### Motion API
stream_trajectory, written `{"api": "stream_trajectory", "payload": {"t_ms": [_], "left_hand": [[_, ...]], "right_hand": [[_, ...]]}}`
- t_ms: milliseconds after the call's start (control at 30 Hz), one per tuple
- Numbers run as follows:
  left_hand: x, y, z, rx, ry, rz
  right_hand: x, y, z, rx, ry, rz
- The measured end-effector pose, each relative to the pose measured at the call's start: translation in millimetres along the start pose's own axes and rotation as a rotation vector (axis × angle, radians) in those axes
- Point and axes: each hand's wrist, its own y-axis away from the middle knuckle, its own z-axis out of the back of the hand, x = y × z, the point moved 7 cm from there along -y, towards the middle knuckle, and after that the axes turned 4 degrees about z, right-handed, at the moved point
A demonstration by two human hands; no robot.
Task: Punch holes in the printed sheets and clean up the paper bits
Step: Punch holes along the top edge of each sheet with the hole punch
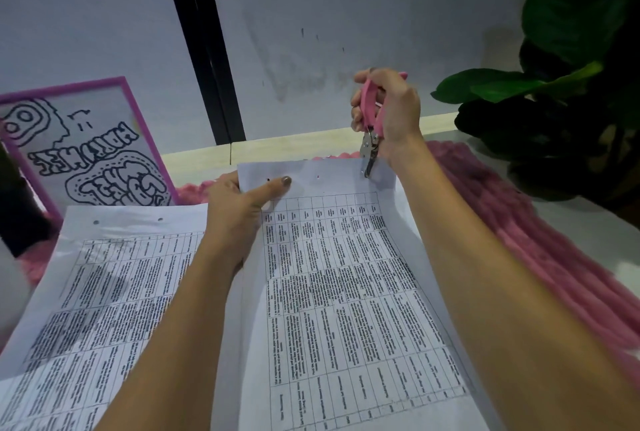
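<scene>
A printed sheet with a table (339, 278) is lifted off the desk in front of me. My left hand (239, 212) pinches its top left corner, thumb lying across the top margin. My right hand (388, 111) grips a pink-handled hole punch (370, 122), held upright, with its metal jaws over the sheet's top edge near the right corner. Two small holes show along that top margin. A second printed sheet (93, 299) lies flat to the left, with two punched holes near its top edge.
A pink woolly mat (540, 243) covers the white desk under the papers and to the right. A purple-framed drawing (90, 150) leans on the wall at the left. A large-leaved green plant (568, 91) stands at the right.
</scene>
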Motion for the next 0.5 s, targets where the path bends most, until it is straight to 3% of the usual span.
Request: {"api": "stream_trajectory", "payload": {"t_ms": [500], "left_hand": [[6.9, -6.4, 3.0, -0.023, -0.015, -0.014]], "right_hand": [[-8.2, 3.0, -3.6, 0.002, 0.021, 0.016]]}}
